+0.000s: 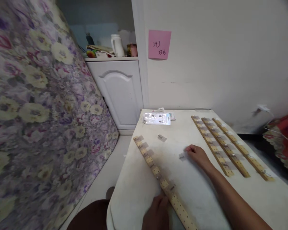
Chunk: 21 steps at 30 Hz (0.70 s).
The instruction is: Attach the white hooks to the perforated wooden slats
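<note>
A long wooden strip (163, 183) with rows of small holes lies slanted on the white table, several clear plastic pieces with metal parts along its upper half. My left hand (156, 212), blurred, is at the strip's left edge near the bottom, its fingertips against the wood. To the right of the strip, my right hand (196, 154) is closed in a pinch beside a small clear piece (182, 156); whether its fingers grip that piece is too small to tell. Another clear piece with metal (162, 138) lies farther back on the table.
Three similar wooden strips (222, 147) lie side by side at the right. Clear packs (156, 118) lie at the table's back left edge. A floral curtain (38, 108) hangs at the left, and a pink note (159, 44) is on the wall.
</note>
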Motion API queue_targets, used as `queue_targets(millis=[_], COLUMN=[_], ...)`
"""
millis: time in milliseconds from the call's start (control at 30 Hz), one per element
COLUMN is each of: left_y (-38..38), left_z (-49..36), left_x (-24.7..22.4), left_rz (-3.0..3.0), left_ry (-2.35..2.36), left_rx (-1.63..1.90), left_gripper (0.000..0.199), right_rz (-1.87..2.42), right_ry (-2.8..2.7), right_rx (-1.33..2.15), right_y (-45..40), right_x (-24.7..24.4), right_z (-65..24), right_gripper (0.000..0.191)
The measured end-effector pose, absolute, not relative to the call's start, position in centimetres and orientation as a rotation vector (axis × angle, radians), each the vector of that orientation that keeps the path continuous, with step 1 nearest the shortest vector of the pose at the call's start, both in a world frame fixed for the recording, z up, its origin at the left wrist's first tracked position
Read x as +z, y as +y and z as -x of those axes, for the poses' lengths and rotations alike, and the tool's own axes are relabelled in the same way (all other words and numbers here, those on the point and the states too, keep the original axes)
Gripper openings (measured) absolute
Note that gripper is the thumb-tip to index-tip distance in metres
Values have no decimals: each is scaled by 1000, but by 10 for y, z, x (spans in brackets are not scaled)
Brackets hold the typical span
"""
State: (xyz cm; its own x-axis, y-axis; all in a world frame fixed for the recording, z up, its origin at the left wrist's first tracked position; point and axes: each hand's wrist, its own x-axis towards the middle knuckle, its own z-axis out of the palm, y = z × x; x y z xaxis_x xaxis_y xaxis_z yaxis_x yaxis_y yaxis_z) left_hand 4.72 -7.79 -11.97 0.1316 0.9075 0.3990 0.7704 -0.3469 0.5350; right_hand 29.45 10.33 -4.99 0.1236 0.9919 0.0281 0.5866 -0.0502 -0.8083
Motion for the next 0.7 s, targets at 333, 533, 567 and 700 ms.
queue_targets(millis=[333, 533, 567, 700], left_y=[-83, -107, -110, -117], left_z=[-53, -84, -90, -102], left_x=[-57, -34, -35, -48], left_rz=[-1975, -1274, -1181, -1010], left_ry=[1426, 1328, 1273, 1188], left_rx=[1229, 1055, 1009, 953], left_gripper=[20, 32, 36, 44], right_rz=[1435, 1332, 1325, 1294], right_ry=[-1434, -1416, -1432, -1475], right_rx=[1079, 1295, 1317, 1389], right_y=[-1, -50, -55, -72], right_x=[-12, -4, -4, -17], right_z=[-304, -283, -280, -274], right_gripper=[24, 24, 22, 18])
